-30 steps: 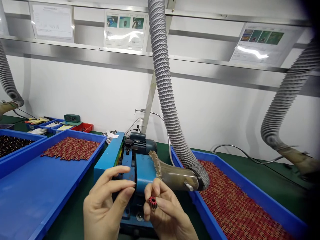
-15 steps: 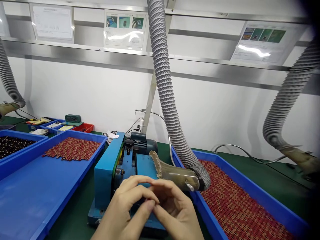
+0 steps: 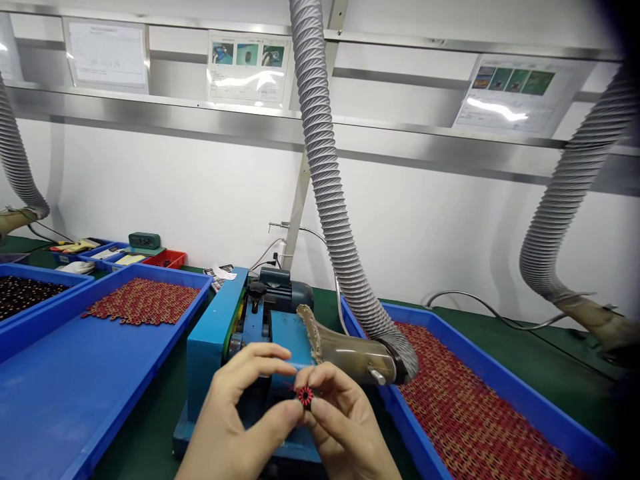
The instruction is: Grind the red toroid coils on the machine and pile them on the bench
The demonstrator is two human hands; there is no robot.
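A small round part (image 3: pixel 305 397), red and black with a dark hole in its middle, sits between my hands with its face toward me. My right hand (image 3: pixel 345 417) pinches it between thumb and fingertips. At its left edge is the thumb tip of my left hand (image 3: pixel 245 407), which seems to touch it. The left fingers arch above, apart from the thumb. Just beyond my hands stands a blue belt-driven machine (image 3: pixel 217 333) with a dark motor (image 3: pixel 287 293). A translucent suction nozzle (image 3: pixel 355 357) lies at the machine's right side.
A blue tray (image 3: pixel 420 433) on the right holds many red ring-like parts. The left blue tray (image 3: pixel 65 387) has similar parts at its far end; black parts fill another tray (image 3: pixel 30 293). A ribbed grey hose (image 3: pixel 325 180) hangs to the nozzle. A small clock (image 3: pixel 144 241) stands behind.
My hands have parted slightly, and the left fingers have lifted from the right ones. The small round part, hidden before, now shows. The view has tilted up a little.
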